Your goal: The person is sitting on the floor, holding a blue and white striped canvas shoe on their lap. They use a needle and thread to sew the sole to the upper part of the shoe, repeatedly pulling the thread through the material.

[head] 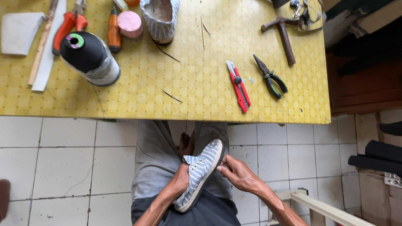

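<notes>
A blue-and-white striped canvas shoe [200, 172] with a pale sole lies tilted across my lap, toe pointing toward the table. My left hand [181, 179] grips its left side near the eyelets. My right hand [238, 172] pinches the sole edge on the right side, fingers closed on the rim. Grey trousers [155, 159] cover my knees under the shoe. A second striped shoe [160, 19] stands on the yellow table [201, 79] at the top centre.
On the table lie a red utility knife [239, 86], green-handled pliers [270, 78], a hammer [284, 34], a large black thread cone [88, 57], orange-handled tools [67, 25] and a pink round tin [130, 24]. White floor tiles [63, 163] lie below; a wooden stool frame [322, 207] stands at right.
</notes>
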